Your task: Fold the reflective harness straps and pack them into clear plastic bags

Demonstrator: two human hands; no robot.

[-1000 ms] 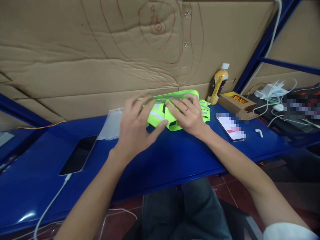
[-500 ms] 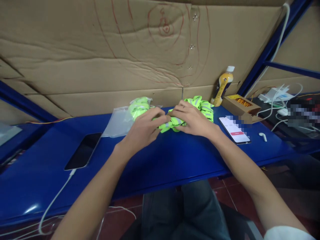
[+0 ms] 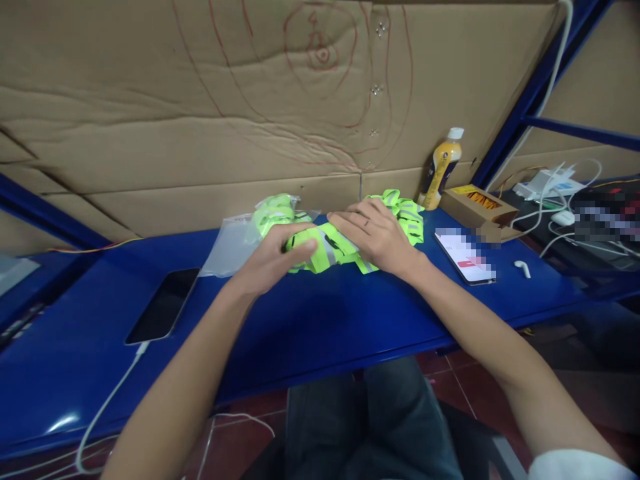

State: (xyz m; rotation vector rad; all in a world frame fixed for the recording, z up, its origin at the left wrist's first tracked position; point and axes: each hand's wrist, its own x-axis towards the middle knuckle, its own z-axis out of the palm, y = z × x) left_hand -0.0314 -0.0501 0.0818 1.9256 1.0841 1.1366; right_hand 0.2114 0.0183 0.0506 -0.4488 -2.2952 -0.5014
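A neon yellow-green reflective vest (image 3: 327,250) with grey stripes and small black parts lies bunched across the blue table. At its left end my left hand (image 3: 277,257) is curled, thumb in front and fingers behind the fabric. My right hand (image 3: 375,230) is laid over its right part, fingers long and close together, thumb hidden. Just behind the right hand is more of the same striped neon webbing (image 3: 407,217); whether it joins the held vest I cannot tell. Past my left hand sits another neon bundle (image 3: 273,213) in clear plastic, next to a flat translucent bag (image 3: 225,250).
A phone (image 3: 165,303) on a white cable lies left. To the right are a lit phone (image 3: 460,253), a white earbud (image 3: 523,269), an open cardboard box (image 3: 483,210) and a yellow drink bottle (image 3: 443,170). A cardboard wall (image 3: 225,153) closes off the back.
My left hand has shifted left, and the vest between my hands is spread wider, with more of its striped face showing. My right hand stays on it, fingers straighter.
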